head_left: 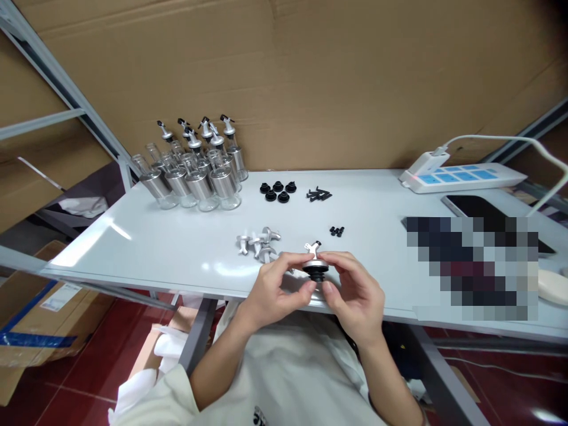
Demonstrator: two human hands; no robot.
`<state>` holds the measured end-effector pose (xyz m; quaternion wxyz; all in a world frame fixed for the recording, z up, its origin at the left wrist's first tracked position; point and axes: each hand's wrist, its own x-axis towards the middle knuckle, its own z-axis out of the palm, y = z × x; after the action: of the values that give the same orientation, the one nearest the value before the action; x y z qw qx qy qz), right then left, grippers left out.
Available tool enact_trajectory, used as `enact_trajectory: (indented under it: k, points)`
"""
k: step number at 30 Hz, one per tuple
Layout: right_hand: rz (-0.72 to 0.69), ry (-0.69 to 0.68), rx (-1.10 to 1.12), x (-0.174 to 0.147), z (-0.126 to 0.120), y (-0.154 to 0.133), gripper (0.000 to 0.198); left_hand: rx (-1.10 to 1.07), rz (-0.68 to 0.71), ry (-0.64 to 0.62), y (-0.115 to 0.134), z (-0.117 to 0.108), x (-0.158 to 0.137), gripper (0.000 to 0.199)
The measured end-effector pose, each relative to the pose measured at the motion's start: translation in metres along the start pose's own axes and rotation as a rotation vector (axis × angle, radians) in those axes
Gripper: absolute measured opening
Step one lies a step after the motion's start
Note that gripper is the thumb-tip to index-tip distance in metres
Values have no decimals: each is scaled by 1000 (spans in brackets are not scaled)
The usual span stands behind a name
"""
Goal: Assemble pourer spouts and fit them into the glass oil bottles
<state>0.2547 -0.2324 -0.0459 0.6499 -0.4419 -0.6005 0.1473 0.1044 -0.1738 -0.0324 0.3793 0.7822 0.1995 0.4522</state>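
Note:
Between both hands, over the table's front edge, is a bottle pourer point(316, 269) with a silver spout on top and a black ribbed stopper below. My left hand point(281, 285) pinches its left side, thumb low on the stopper and index finger at the silver rim. My right hand point(355, 290) grips the opposite side in the same way. Just beyond my left hand lie several loose silver pourer spouts point(257, 241). Farther back sit several black stoppers point(277, 191), a small pile of black levers point(318, 194) and several tiny black caps point(337, 231).
Glass bottles with steel sleeves point(199, 188) stand at the back left, some with pourers fitted. A white power strip point(465, 177) with a plugged-in charger and cable, and a dark phone point(470, 207), lie at the right. Cardboard point(310, 89) walls the back of the table point(146, 248).

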Motion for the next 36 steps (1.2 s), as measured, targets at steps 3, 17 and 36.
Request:
enact_trajectory:
  k: [3, 17, 36]
  points:
    - [4, 10, -5, 1, 1, -2, 32, -3, -21, -9, -2, -1, -2, 31]
    - [6, 56, -108, -5, 0, 1, 23, 22, 23, -38, -3, -3, 0, 31]
    - [30, 111, -40, -2, 3, 1, 27, 108, 197, 53, 0, 4, 5, 18]
